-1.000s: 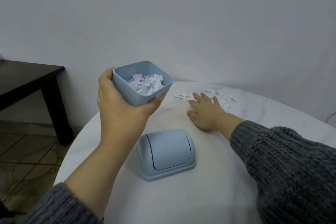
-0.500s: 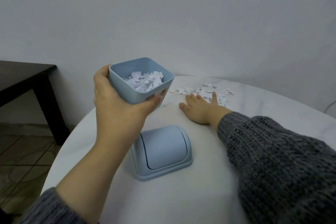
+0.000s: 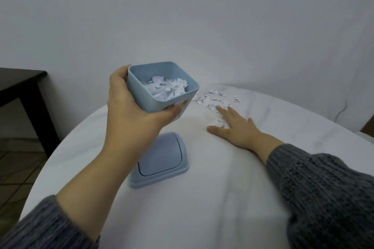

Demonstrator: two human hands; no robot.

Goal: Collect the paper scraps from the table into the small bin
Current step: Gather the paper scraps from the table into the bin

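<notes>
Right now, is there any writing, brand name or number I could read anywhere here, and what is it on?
No text can be read.
Sticker on the front of the small bin held in the left hand: blurred and partly covered by the thumb, unreadable.
Bin lid and paper scraps on the table: no print visible.

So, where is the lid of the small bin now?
In the head view the blue lid lies on the white table, left of centre, below the bin held up by the left hand.
</notes>
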